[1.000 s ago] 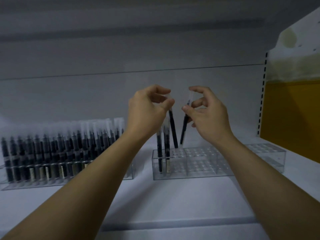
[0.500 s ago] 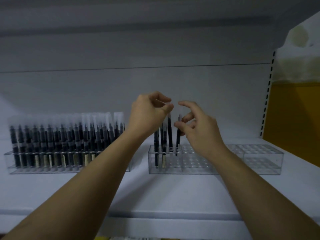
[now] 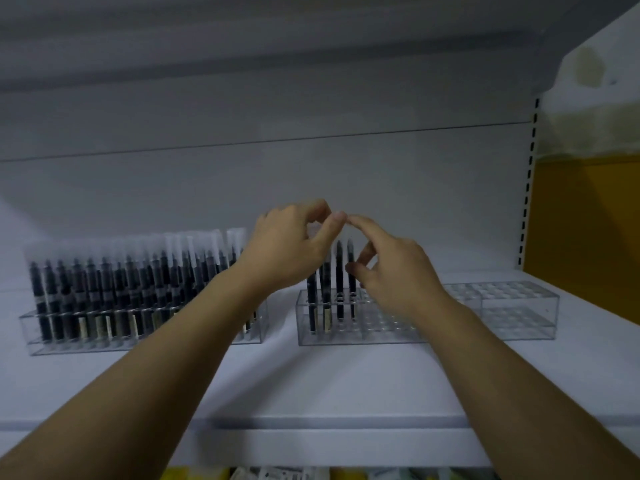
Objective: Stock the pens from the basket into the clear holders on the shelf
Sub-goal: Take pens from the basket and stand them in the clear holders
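On the white shelf (image 3: 346, 386), your left hand (image 3: 287, 247) and right hand (image 3: 391, 271) hover over the middle clear holder (image 3: 381, 327), fingers loosely curled, gripping nothing I can make out. Four pens (image 3: 339, 282) stand in its left cells. They look light, stiff and slick: pinch high, near the cap. Open cells run rightward; the full holder (image 3: 138, 323) crowds the left.
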The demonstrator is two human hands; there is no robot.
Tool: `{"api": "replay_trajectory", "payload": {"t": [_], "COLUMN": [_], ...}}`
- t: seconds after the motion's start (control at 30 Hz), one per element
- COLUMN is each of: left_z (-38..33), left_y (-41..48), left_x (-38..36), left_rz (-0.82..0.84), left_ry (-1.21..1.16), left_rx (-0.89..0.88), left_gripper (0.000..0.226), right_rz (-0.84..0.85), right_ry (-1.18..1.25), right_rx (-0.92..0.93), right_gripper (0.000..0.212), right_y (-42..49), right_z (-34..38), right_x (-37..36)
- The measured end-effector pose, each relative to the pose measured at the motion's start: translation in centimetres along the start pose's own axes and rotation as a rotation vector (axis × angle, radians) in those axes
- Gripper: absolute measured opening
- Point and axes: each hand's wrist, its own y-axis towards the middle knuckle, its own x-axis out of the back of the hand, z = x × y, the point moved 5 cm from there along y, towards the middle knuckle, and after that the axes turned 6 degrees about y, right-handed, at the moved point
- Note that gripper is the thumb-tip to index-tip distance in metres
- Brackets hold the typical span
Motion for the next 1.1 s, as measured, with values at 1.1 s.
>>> {"api": "replay_trajectory", "payload": {"t": [1.1], "left_z": [3.4], "left_y": [-29.5], "left_x": [-0.1], "left_rz": [-0.057], "left_ry": [0.083], "left_rx": [0.055], "left_gripper": [0.041], "right_rz": [0.036], "right_ry": [0.049], "right_rx": [0.069], "right_gripper": [0.027], "right_y": [-22.6], "right_z": [10.4], "right_x": [-7.3]}}
